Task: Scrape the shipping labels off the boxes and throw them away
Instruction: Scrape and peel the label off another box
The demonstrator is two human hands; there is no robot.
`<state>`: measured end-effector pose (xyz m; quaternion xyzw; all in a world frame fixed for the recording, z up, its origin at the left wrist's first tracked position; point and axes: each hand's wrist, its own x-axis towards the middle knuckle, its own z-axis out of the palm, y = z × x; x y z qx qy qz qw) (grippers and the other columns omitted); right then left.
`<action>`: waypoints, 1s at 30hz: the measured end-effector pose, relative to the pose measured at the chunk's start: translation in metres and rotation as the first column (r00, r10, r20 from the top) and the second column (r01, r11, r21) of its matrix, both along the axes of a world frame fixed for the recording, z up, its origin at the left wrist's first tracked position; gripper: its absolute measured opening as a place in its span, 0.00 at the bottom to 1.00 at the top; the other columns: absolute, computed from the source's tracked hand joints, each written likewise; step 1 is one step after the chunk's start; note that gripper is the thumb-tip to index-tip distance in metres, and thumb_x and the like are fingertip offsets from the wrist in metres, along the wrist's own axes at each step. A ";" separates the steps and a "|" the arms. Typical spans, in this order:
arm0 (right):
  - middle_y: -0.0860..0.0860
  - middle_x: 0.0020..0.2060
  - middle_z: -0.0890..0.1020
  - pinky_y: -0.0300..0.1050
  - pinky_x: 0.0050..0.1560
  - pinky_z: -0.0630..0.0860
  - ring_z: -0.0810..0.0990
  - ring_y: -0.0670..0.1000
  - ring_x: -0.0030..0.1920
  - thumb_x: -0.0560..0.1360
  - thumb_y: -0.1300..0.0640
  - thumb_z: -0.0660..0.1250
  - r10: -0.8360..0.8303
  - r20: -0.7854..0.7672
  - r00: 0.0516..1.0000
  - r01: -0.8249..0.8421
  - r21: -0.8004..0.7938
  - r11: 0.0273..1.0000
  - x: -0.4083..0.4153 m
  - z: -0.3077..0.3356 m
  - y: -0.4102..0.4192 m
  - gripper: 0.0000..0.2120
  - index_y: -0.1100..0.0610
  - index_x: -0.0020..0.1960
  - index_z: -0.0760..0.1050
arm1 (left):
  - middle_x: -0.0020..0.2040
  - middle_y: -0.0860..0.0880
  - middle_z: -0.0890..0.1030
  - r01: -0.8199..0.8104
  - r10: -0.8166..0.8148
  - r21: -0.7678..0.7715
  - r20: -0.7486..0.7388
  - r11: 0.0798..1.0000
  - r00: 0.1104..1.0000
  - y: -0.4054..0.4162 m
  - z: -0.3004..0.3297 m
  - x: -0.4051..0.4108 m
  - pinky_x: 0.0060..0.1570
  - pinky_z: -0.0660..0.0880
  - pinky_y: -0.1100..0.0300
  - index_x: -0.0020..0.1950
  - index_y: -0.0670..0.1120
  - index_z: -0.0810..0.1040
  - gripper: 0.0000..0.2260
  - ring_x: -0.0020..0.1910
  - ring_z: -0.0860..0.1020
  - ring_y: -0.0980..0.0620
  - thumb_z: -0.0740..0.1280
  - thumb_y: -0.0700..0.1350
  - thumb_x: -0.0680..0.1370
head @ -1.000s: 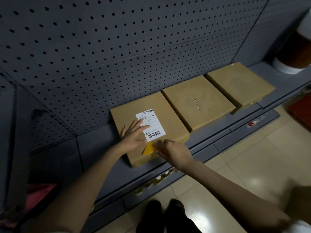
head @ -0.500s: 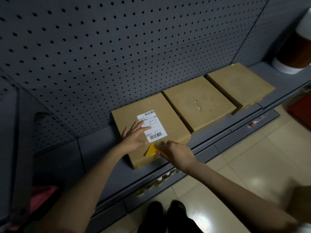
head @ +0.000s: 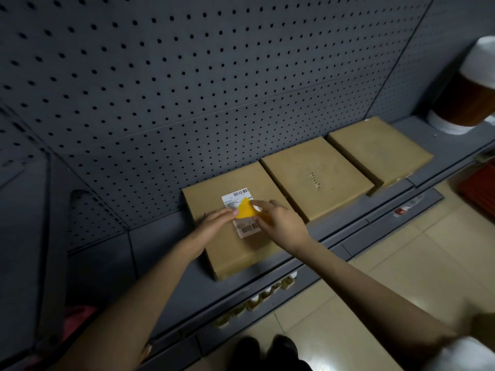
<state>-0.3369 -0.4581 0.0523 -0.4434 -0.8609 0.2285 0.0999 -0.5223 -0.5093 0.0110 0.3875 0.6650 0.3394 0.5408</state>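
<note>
A dark grey metal shelf (head: 160, 253) runs along a perforated grey back panel (head: 187, 76), with pale glossy floor tiles (head: 401, 263) below and the person's dark shoes (head: 265, 349) at the bottom edge. Three flat cardboard boxes lie in a row on the shelf, touching or nearly so: the left box (head: 241, 253), the middle box (head: 316, 178) and the right box (head: 377, 151). A white shipping label (head: 242, 212) sits on top of the left box, its long axis running from the back panel toward the shelf's front edge, with barcodes at both ends. The left hand (head: 214, 223) rests on the box at the label's left edge, fingers fairly straight. The right hand (head: 278, 220) pinches a yellow scraper (head: 245, 210) over the label's middle, its pointed tip aimed toward the back panel. A brown-and-white cylindrical container (head: 466, 97) stands at the shelf's far right.
</note>
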 end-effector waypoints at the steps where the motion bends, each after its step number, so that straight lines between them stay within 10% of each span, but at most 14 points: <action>1: 0.53 0.52 0.77 0.53 0.44 0.78 0.80 0.56 0.48 0.78 0.48 0.60 -0.009 -0.037 0.999 0.009 -0.006 1.000 -0.005 0.003 0.002 0.20 0.47 0.70 0.66 | 0.67 0.55 0.74 -0.004 0.003 0.009 0.039 1.000 0.999 -0.001 0.003 0.002 0.65 0.61 0.57 0.63 0.56 0.75 0.20 0.70 0.66 0.54 0.66 0.60 0.73; 8: 0.54 0.51 0.78 0.47 0.43 0.74 0.80 0.56 0.50 0.78 0.50 0.62 0.026 -0.124 0.992 -0.024 0.013 1.000 -0.014 0.018 0.014 0.20 0.48 0.69 0.68 | 0.54 0.51 0.82 -0.028 0.017 0.161 0.073 0.987 0.997 0.004 0.030 0.006 0.62 0.69 0.61 0.54 0.51 0.80 0.11 0.58 0.77 0.53 0.69 0.50 0.73; 11: 0.53 0.52 0.78 0.49 0.47 0.76 0.79 0.55 0.53 0.77 0.50 0.62 0.005 -0.090 0.996 -0.006 -0.009 1.000 -0.001 0.016 0.025 0.20 0.47 0.69 0.68 | 0.49 0.54 0.79 0.124 -0.102 0.156 -0.144 0.980 0.984 0.001 0.024 -0.001 0.54 0.72 0.65 0.46 0.53 0.77 0.10 0.55 0.76 0.53 0.72 0.40 0.71; 15: 0.53 0.52 0.78 0.52 0.51 0.77 0.79 0.57 0.53 0.77 0.50 0.62 0.015 -0.052 0.999 -0.018 -0.050 0.999 0.011 0.002 0.037 0.19 0.46 0.68 0.69 | 0.50 0.56 0.77 0.337 -0.220 0.091 -0.596 0.937 0.772 -0.005 0.000 -0.007 0.62 0.69 0.57 0.42 0.59 0.79 0.13 0.55 0.74 0.55 0.76 0.53 0.61; 30: 0.54 0.55 0.77 0.47 0.53 0.73 0.78 0.56 0.56 0.78 0.51 0.62 0.123 -0.002 0.992 -0.121 -0.169 0.978 0.036 -0.027 0.063 0.19 0.48 0.69 0.69 | 0.51 0.53 0.75 0.459 -0.172 0.124 -0.816 0.880 0.551 0.005 -0.012 0.016 0.60 0.68 0.57 0.44 0.49 0.80 0.04 0.57 0.72 0.52 0.70 0.48 0.73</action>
